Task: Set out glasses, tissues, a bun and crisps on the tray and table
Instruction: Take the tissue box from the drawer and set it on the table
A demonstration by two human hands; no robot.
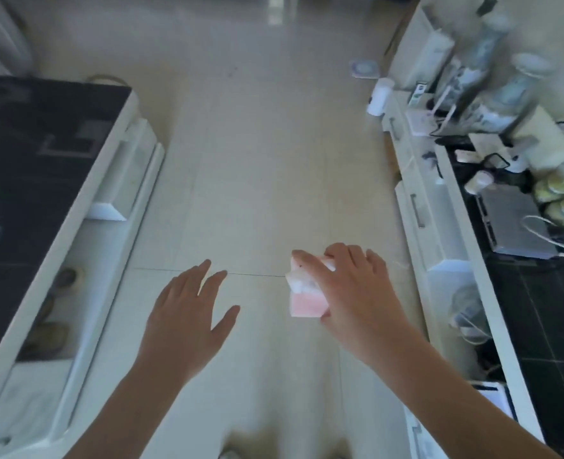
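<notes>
Two hands out over the floor, tissues in the right

Two hands show in my head view, stretched forward above a pale tiled floor [257, 160]. My right hand [357, 293] grips a pink and white tissue pack [307, 301]: the fingers curl over its top and the thumb sits at its lower edge, so the pack is carried in the air, above the floor and between the two pieces of furniture. My left hand [188, 313] holds nothing; its fingers are straight and spread, palm down, near the pack but not touching it. On the left stands a low table [42, 154] with a dark top and a white frame. On the right runs a white cabinet [439, 226] with a dark top, crowded with a grey laptop [512, 223], cables and blurred bottles that I cannot make out.
</notes>
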